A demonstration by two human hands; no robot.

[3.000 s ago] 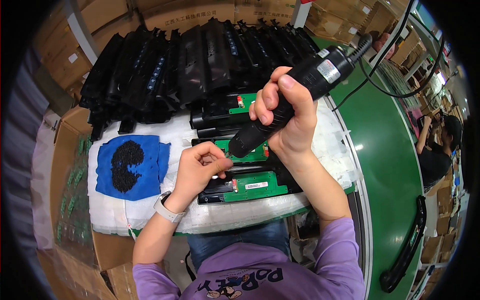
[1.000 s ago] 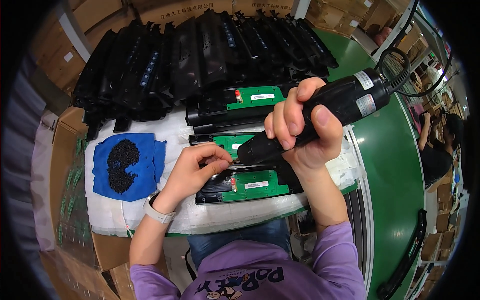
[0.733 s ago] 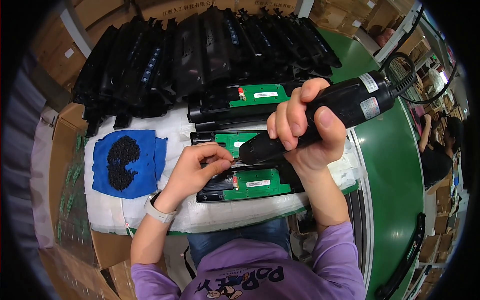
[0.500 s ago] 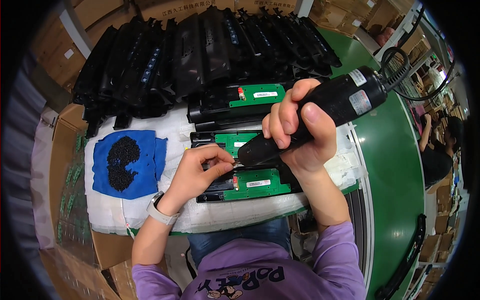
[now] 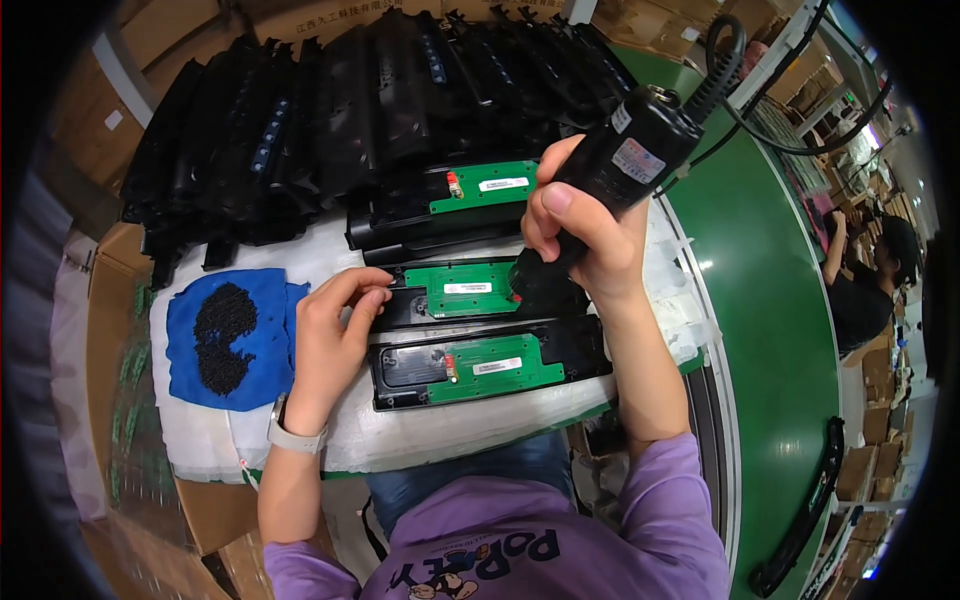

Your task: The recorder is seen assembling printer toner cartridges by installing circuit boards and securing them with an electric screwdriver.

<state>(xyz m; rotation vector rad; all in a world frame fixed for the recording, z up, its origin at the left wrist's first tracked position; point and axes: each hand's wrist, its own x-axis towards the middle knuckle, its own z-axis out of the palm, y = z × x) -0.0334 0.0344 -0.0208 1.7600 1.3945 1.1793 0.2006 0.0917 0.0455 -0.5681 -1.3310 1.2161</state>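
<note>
My right hand [image 5: 590, 235] is wrapped round a black electric screwdriver [image 5: 625, 150]. Its nose slants down to the right end of a green circuit board [image 5: 465, 289], hiding the bit. That board lies in the middle black plastic housing [image 5: 400, 308]. My left hand [image 5: 335, 325] has its thumb and forefinger closed at the housing's left end; whether something small is between them cannot be made out. Nearer to me lies a second housing [image 5: 400, 368] with its own green board [image 5: 490, 369]. Heaped on a blue cloth [image 5: 270, 375] at left are small black screws [image 5: 224, 325].
Another housing [image 5: 385, 212] with a green board [image 5: 485, 187] lies farther back. Behind it, many long black plastic parts [image 5: 340, 110] are stacked across the table. A cable [image 5: 725, 70] runs from the screwdriver. At far right, another person [image 5: 870, 280] works beyond the green floor [image 5: 770, 400].
The screwdriver's nose has moved from between the two nearer housings to the middle board's right end. My left hand has drawn away from the nose, left to the housing's end.
</note>
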